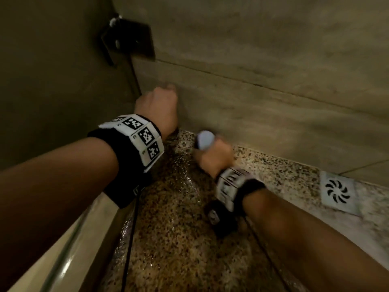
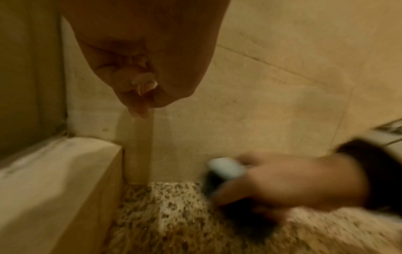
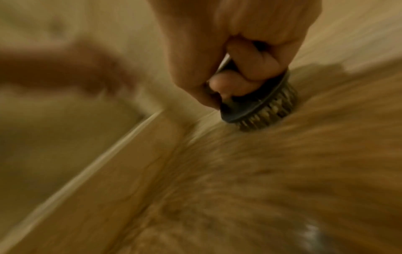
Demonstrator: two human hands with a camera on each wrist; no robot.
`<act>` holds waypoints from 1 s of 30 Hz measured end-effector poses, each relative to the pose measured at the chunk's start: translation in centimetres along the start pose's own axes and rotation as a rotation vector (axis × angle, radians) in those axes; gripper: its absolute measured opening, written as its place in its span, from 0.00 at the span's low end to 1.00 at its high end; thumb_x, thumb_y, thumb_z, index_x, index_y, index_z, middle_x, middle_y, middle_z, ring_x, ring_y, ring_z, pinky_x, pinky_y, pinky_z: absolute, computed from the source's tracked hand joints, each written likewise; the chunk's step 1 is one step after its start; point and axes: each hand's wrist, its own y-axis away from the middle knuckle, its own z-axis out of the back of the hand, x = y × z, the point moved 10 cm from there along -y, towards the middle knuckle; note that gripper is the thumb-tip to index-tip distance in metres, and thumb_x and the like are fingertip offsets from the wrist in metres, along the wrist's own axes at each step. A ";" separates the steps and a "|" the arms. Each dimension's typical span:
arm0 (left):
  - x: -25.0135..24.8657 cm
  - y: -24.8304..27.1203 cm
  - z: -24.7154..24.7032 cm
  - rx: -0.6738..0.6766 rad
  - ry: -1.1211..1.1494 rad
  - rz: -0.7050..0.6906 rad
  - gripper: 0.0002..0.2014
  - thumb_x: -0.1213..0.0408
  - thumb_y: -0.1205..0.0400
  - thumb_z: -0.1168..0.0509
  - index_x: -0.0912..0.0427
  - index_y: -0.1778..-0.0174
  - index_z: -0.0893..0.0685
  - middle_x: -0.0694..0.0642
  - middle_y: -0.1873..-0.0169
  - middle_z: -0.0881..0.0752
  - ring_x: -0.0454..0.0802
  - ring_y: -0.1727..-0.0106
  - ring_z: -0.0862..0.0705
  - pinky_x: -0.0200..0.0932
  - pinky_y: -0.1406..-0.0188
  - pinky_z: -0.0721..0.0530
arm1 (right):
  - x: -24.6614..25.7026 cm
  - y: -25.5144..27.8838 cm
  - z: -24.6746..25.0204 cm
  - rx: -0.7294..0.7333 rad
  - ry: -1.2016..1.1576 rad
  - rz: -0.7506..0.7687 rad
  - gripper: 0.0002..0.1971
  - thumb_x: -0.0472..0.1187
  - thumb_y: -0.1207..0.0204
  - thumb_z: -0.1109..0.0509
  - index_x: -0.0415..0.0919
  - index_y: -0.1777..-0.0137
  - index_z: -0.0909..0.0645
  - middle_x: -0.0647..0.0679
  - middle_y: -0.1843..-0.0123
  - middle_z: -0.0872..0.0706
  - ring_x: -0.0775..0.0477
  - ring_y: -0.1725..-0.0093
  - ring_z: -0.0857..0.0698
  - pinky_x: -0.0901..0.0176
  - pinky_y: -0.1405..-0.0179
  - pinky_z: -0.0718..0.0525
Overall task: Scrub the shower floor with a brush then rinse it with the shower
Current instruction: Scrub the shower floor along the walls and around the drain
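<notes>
My right hand (image 1: 212, 153) grips a round dark scrub brush (image 3: 259, 106) with a pale blue knob top (image 1: 205, 139). Its bristles press on the wet speckled shower floor (image 1: 172, 224) close to the foot of the tiled wall (image 1: 263, 102), near the far corner. The right wrist view is smeared by motion; fingers (image 3: 245, 56) curl round the brush handle. My left hand (image 1: 157, 106) is a closed fist held against the wall above the corner, holding nothing; the left wrist view shows its fingers (image 2: 139, 80) curled into the palm.
A square metal floor drain (image 1: 337, 191) lies at the right by the wall. A pale raised curb (image 2: 54, 180) borders the floor on the left. A dark bracket (image 1: 128, 39) is fixed at the corner higher up. Water glistens on the floor.
</notes>
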 end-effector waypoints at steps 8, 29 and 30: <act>2.7 1.3 0.1 0.017 -0.039 0.073 0.13 0.65 0.21 0.39 0.67 0.43 0.26 0.72 0.48 0.19 0.71 0.46 0.18 0.53 0.59 0.25 | 4.1 -0.8 -2.0 0.088 -0.028 0.081 0.35 0.57 0.30 0.25 0.39 0.29 0.31 0.37 0.36 0.20 0.35 0.38 0.18 0.54 0.49 0.21; -0.1 1.3 -2.6 0.057 -0.118 -0.076 0.15 0.55 0.20 0.37 0.64 0.47 0.23 0.68 0.49 0.17 0.67 0.48 0.16 0.48 0.61 0.29 | 6.8 -1.1 -3.4 0.090 0.002 0.118 0.27 0.45 0.25 0.28 0.36 0.31 0.34 0.35 0.34 0.21 0.34 0.32 0.21 0.48 0.38 0.21; -0.3 1.4 -3.0 0.065 -0.115 -0.069 0.15 0.54 0.20 0.37 0.63 0.47 0.23 0.67 0.49 0.16 0.67 0.48 0.16 0.48 0.61 0.29 | 6.6 -1.2 -3.3 0.084 0.002 0.123 0.26 0.44 0.25 0.29 0.36 0.32 0.34 0.36 0.34 0.21 0.34 0.32 0.21 0.49 0.39 0.20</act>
